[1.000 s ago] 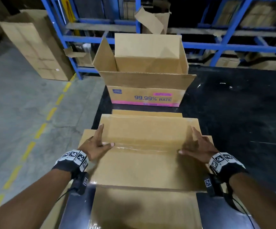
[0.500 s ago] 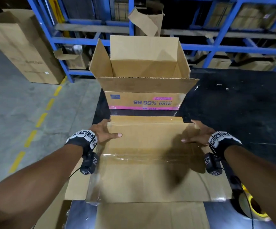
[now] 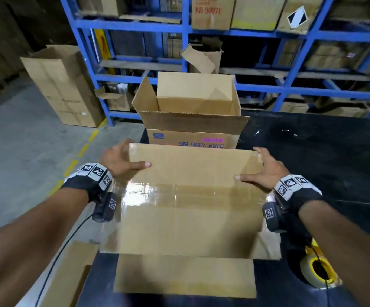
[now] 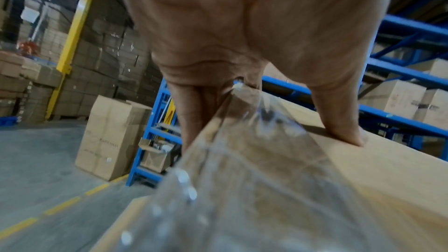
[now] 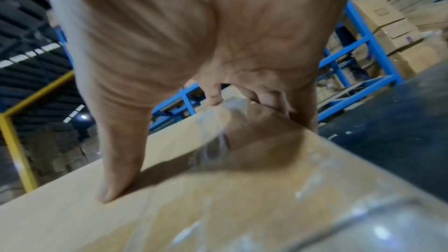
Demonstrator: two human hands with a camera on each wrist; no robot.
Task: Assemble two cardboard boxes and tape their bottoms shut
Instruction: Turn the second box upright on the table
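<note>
Two hands on taped box [image 3: 186, 196] at frame centre: left grip [image 3: 122, 161] and right grip [image 3: 266, 171] clasp far corners, thumbs flat on top. Open box [image 3: 193, 111] behind, on desk [image 3: 323, 156].

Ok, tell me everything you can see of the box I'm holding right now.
The near box is plain brown cardboard, bottom up and tilted, with clear glossy tape across its seam and over both ends. The left hand and right hand grip its far corners, thumbs on top. One flap hangs toward the camera, above the black table.
</note>
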